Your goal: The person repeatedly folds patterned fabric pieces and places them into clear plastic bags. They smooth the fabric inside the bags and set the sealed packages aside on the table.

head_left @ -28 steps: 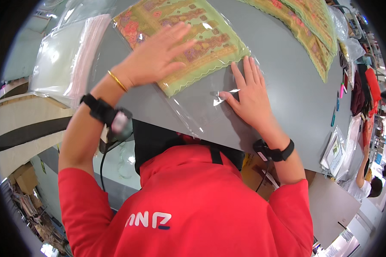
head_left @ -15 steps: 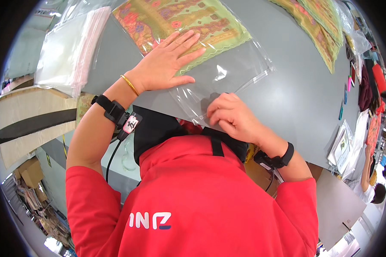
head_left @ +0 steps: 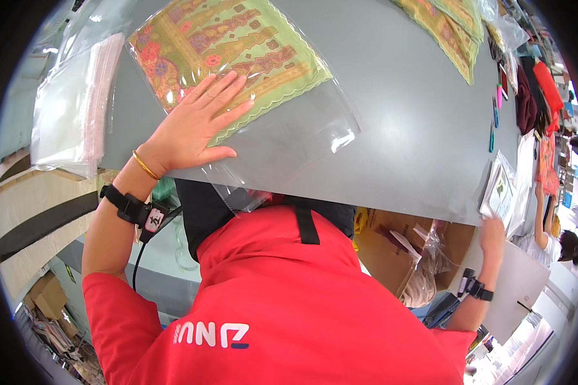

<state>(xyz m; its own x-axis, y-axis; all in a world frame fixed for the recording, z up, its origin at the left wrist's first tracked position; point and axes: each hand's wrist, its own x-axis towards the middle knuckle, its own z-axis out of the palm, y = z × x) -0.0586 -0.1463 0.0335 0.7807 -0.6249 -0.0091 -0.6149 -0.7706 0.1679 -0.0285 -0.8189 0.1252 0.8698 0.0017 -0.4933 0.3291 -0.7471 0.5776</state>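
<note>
A folded green cloth [head_left: 263, 48] with orange and red floral patterns and a scalloped edge lies inside a clear plastic bag [head_left: 295, 135] on the grey table. The lower corner of the bag hangs over the table's near edge. Fingers spread, my left hand [head_left: 199, 122] rests flat on the bag and the cloth's lower left part. Far to the right, my right hand [head_left: 492, 237] is at the front of a stack of printed white sheets [head_left: 499, 192] by the table's edge. Motion smears its fingers, so whether it grips a sheet is unclear.
A pile of clear bags [head_left: 77, 106] lies on the left. More patterned green cloth [head_left: 446, 32] is at the far right, with pens [head_left: 494, 115] beyond it. Below the table's edge stands an open cardboard box [head_left: 392, 256]. Another person [head_left: 546, 240] is at the far right.
My right hand has left the bag's near corner and swung far right to the stack of sheets. My left hand stays flat on the bag; the view has shifted.
</note>
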